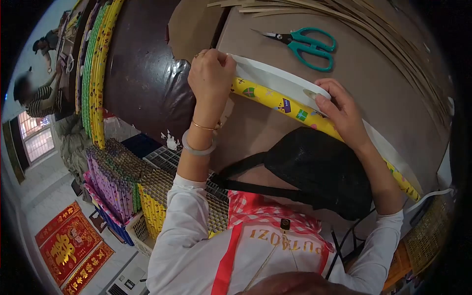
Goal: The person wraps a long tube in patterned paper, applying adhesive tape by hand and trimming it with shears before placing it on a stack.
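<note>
A long yellow tube of printed paper [275, 102], with a white strip of paper [275, 78] along its upper edge, lies diagonally over the brown table. At its left end my left hand [212, 73] is closed on the paper, fingertips pinched. My right hand [341, 110] pinches the white edge farther along, with a small pale oval object [310, 93] at its fingertips. Teal-handled scissors [309, 46] lie with blades spread above the paper. A black bag [319, 169] rests below the tube.
Thin brown strips [388, 49] curve along the table's far right. Bundled patterned tubes [115, 182] stand at lower left, beside a dark cushioned surface [142, 73]. Long yellow and green rolls [98, 73] lie at upper left. People [42, 98] are in the background.
</note>
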{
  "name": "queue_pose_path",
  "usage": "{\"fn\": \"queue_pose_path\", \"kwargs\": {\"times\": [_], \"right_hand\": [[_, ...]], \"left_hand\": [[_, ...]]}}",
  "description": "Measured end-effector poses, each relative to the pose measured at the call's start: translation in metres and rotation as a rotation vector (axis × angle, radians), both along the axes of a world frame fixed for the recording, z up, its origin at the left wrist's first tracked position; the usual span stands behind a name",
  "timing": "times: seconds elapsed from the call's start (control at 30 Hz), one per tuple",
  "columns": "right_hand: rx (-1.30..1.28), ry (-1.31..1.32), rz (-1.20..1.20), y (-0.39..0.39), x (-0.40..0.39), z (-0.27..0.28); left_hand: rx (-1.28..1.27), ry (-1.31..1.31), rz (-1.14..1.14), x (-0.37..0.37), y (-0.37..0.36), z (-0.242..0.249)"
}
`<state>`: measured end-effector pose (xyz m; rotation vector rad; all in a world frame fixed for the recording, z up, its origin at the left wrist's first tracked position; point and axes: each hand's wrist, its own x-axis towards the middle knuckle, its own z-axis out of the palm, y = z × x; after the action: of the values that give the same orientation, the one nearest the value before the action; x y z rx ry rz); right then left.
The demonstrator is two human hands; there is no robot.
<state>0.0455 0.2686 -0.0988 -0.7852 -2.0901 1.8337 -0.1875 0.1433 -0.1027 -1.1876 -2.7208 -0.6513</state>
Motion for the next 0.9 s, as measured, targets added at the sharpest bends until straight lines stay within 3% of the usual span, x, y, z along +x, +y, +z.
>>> {"fn": "queue_pose_path", "kwargs": {"times": [0.57, 0.67, 0.9], "right_hand": [[-0.02, 0.046, 0.001, -0.001, 0.0, 0.003], [-0.012, 0.054, -0.024, -0.001, 0.0, 0.009], [0.31, -0.209, -0.085, 0.004, 0.021, 0.039]], "left_hand": [[-0.083, 0.04, 0.001, -0.008, 0.001, 0.002], [-0.1, -0.099, 0.036, -0.011, 0.001, 0.003], [-0.096, -0.188, -0.008, -0.012, 0.0, 0.004]]}}
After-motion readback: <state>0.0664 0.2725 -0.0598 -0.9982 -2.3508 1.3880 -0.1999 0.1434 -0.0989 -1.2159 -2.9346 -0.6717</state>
